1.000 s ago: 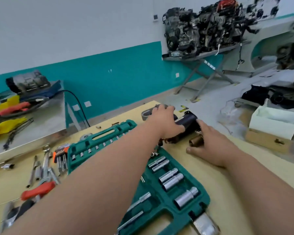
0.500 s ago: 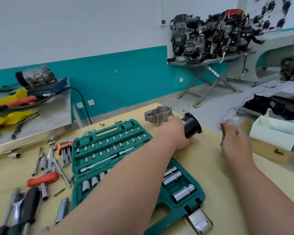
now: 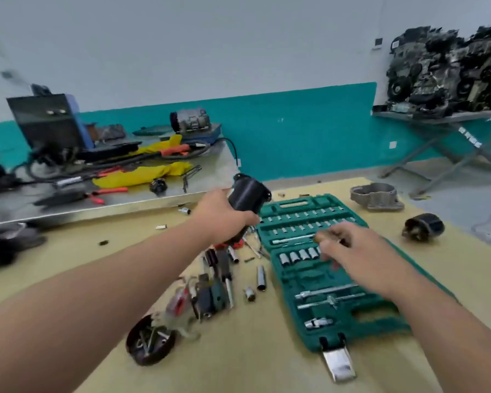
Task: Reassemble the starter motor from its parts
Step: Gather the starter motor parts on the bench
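— What is held in the left hand?

— A black cylinder [image 3: 248, 195] is gripped by the left hand [image 3: 224, 215], with the fingers wrapped round its lower end. It is raised clear of the table [image 3: 267, 370], its far end tilted up and away. It is judged to be the motor's body, held up so that a part can be fed into it.

— And the right hand?

— A small brown piece [image 3: 322, 237] is pinched at the fingertips of the right hand [image 3: 360, 258], above the green socket case [image 3: 292, 205]. That spot is blurred, so its shape cannot be told. It is held near the cylinder but apart from it, probably ready for fitting.

— Where are the other motor parts?

— A grey metal end cover [image 3: 376, 197] is set down beyond the case. A second black part [image 3: 423, 228] is placed to the case's right, well apart from both hands. Between the arms, loose tools [image 3: 216, 282] and a dark dish [image 3: 142, 358] of screws are spread within reach, it is supposed for the bolting stage.
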Available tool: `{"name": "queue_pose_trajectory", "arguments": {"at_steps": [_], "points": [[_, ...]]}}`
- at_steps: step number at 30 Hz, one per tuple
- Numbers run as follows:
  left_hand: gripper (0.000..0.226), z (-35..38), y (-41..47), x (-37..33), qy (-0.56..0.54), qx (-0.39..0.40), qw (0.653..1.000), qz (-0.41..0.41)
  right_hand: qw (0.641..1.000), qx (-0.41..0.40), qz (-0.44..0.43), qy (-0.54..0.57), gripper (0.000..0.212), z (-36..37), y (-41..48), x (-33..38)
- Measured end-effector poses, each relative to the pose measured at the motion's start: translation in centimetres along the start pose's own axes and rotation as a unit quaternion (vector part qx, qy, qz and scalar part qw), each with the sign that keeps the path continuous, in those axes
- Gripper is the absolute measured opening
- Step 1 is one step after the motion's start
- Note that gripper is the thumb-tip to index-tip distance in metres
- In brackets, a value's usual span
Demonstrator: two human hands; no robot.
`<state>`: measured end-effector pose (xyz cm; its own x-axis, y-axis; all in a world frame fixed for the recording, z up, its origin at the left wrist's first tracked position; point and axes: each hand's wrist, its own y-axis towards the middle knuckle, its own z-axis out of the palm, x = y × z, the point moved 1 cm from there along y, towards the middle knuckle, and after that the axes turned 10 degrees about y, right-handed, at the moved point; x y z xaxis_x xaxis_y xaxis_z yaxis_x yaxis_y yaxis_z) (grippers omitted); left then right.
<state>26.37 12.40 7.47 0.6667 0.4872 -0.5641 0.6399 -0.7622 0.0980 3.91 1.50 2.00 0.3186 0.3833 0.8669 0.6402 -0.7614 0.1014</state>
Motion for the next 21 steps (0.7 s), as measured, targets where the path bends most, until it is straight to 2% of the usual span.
{"name": "queue_pose_trajectory", "arguments": {"at_steps": [3, 6, 8, 11, 14, 16, 18, 21], "points": [[0.044, -5.4, -2.2, 7.4, -0.004, -0.051, 0.994, -0.098, 0.986, 0.059, -0.054, -0.144, 0.014, 8.3, -1.7, 4.9], [0.049, -10.0, -4.9, 12.9, 0.033, -0.092, 0.985, -0.146, 0.966, 0.055, -0.089, -0.236, 0.022, 14.1, -3.2, 6.3], [0.052, -12.1, -7.5, 15.9, 0.064, -0.107, 0.981, -0.146, 0.955, 0.058, -0.104, -0.273, 0.022, 16.8, -4.4, 6.1], [0.052, -12.6, -12.1, 18.4, 0.069, -0.087, 0.988, -0.107, 0.948, 0.074, -0.098, -0.295, 0.027, 19.2, -6.1, 5.1], [0.056, -10.6, -16.7, 19.3, 0.093, -0.046, 0.993, -0.057, 0.93, 0.065, -0.111, -0.345, 0.043, 19.4, -6.7, 4.8], [0.057, -8.5, -18.7, 19.5, 0.16, -0.028, 0.987, -0.014, 0.941, 0.012, -0.109, -0.32, 0.056, 17.1, -6.3, 4.9], [0.06, -6.4, -19.7, 19.3, 0.208, -0.016, 0.978, 0.021, 0.957, -0.103, -0.09, -0.255, 0.054, 12.5, -5.4, 4.2], [0.068, -3.8, -20.1, 19.0, 0.214, -0.028, 0.976, 0.032, 0.937, -0.25, 0.003, -0.245, 0.051, 4.3, -3.8, 0.6]]}}
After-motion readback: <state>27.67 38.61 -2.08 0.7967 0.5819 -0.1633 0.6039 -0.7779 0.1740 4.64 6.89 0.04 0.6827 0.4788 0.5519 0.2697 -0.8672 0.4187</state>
